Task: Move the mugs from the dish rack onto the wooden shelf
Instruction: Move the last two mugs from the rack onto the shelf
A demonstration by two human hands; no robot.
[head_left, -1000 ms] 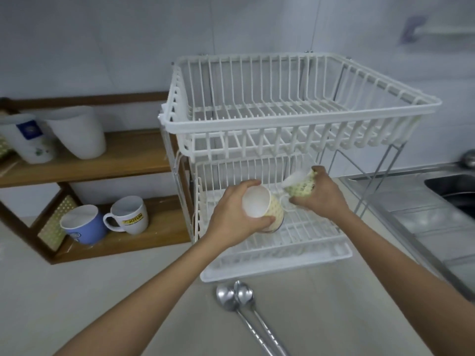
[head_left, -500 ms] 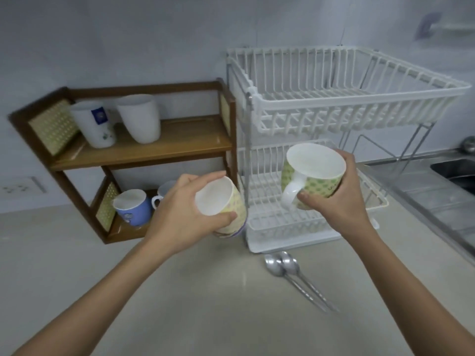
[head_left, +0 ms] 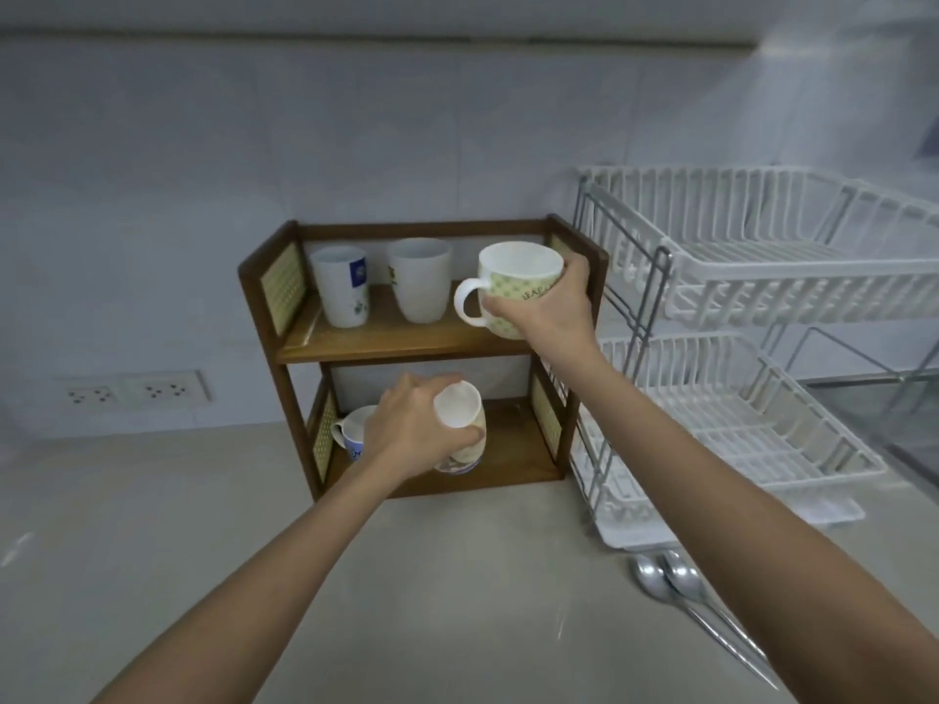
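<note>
Head view, left to right: on the wooden shelf (head_left: pixel 406 343) the lower tier has a blue mug (head_left: pixel 351 435) at its left. The left hand (head_left: pixel 414 431) wraps a pale mug (head_left: pixel 461 429), tilted, at that tier's mouth, with open board to its right. The right hand (head_left: pixel 546 307) clasps a green-patterned mug (head_left: pixel 515 282) by its body, handle free, at the upper tier's right end, close to the side panel. Both look rigid, glossy and breakable, so set-down should be gentle. The dish rack (head_left: pixel 762 297) appears empty.

Hands (head_left: pixel 551 307) holding mugs (head_left: pixel 513 289), wooden shelf (head_left: pixel 406 343)
</note>
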